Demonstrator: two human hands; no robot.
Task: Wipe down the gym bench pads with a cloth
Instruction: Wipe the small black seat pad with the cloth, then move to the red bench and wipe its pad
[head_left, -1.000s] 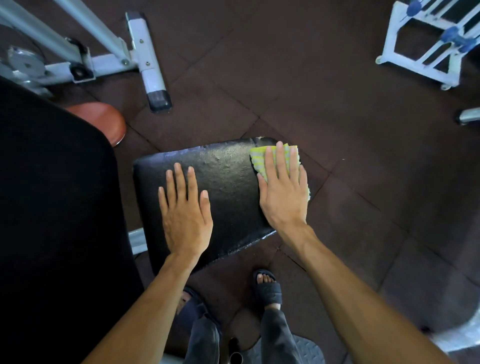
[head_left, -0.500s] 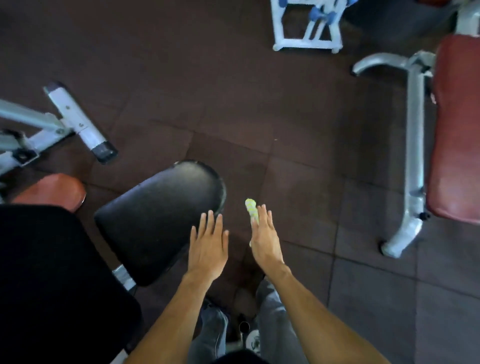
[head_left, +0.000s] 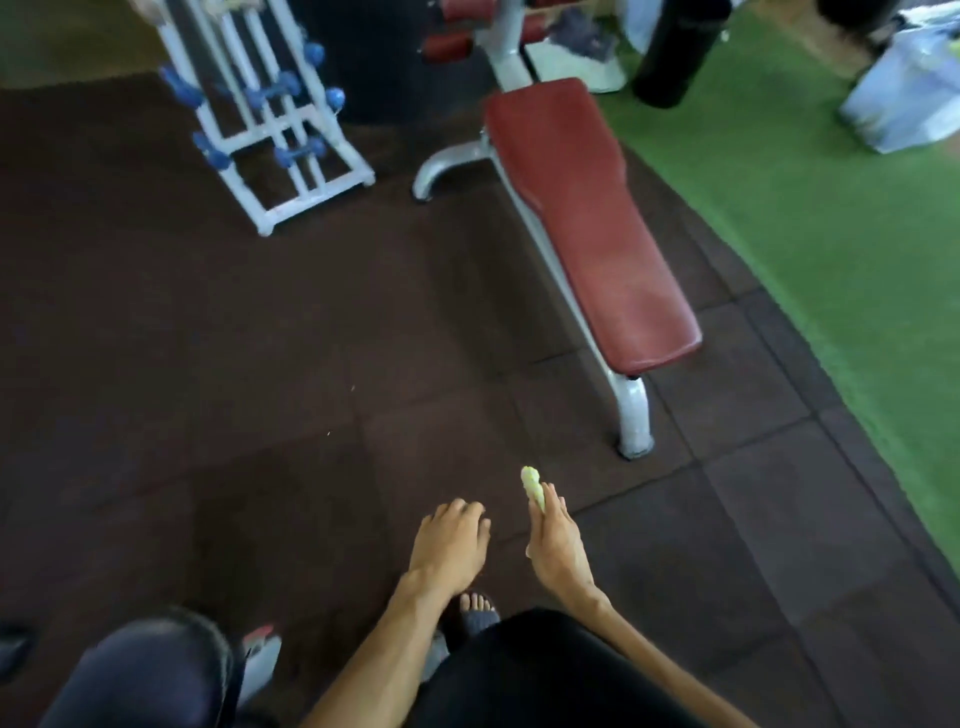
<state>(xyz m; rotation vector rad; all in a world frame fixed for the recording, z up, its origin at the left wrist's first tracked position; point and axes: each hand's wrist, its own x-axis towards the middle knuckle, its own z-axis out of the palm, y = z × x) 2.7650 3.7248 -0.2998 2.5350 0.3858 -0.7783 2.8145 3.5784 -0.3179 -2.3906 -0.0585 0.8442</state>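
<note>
Cloth (head_left: 533, 486), pale yellow-green and bunched, stuck out past the fingertips of the right hand (head_left: 557, 540), which was closed on it edge-on to the camera, thumb side up. The cloth was in the air over the dark rubber floor tiles (head_left: 260, 389), touching no pad. The left hand (head_left: 451, 543) hung just beside the right, palm down, fingers loosely curled and holding nothing; the two hands were apart, with a narrow gap of floor between them.

A red bench pad (head_left: 587, 218) lay ahead and to the right of the hands, well apart from them, running from the far end near the top of the view down to its near end above a grey metal leg (head_left: 634, 415). That near leg stood on the floor between the pad's near edge and the right hand. A curved grey foot (head_left: 447, 163) branched out from the frame beside the pad's far left edge. More red padding (head_left: 457, 47) on a grey upright showed beyond the far end, blurred.

Left of the bench stood a white rack (head_left: 270, 135) carrying blue dumbbells (head_left: 288, 83). Green turf (head_left: 831, 218) bordered the tiles along the right side. A dark rounded pad (head_left: 145, 670) filled the lower left corner. Below the hands a bare-toed foot in a dark sandal (head_left: 475, 610) rested on the tiles.
</note>
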